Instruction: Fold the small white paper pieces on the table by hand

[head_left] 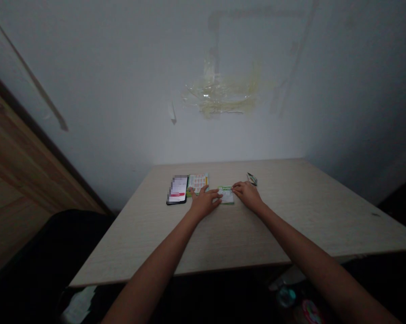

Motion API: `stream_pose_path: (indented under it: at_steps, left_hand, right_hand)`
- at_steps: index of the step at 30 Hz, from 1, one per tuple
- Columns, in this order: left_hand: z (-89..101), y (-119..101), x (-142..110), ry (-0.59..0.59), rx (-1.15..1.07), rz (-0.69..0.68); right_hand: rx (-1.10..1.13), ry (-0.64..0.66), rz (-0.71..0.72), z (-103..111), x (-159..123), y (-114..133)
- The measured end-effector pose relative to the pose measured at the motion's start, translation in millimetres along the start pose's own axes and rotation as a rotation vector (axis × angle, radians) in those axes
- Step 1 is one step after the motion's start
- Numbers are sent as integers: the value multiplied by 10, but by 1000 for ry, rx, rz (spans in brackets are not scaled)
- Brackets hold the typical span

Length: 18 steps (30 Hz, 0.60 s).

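Observation:
A small green-and-white card (227,195) lies flat on the pale wooden table (290,216). My left hand (203,202) rests on the table with its fingers spread, the fingertips pressing the card's left edge. My right hand (247,193) lies at the card's right edge with curled fingers pinching or pressing it. Both forearms reach in from the near side.
A phone (178,189) with a lit screen lies left of my left hand. Next to it is a green card with orange squares (198,182). A small crumpled wrapper (252,178) sits behind my right hand. A white wall stands close behind the table.

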<state>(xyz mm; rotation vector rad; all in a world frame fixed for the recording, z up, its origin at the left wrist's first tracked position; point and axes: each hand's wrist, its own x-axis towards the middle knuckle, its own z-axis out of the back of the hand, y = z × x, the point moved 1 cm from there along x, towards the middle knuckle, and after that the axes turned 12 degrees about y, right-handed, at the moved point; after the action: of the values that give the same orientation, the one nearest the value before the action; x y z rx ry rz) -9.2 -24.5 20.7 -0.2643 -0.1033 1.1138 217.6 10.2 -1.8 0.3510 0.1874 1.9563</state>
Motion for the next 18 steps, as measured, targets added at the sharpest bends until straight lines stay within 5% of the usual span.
stream_pose_path:
  at_steps: [18]
  left_hand:
    - [10, 10, 15, 15, -8, -12]
  right_hand:
    - [-133, -4, -86, 29, 4, 104]
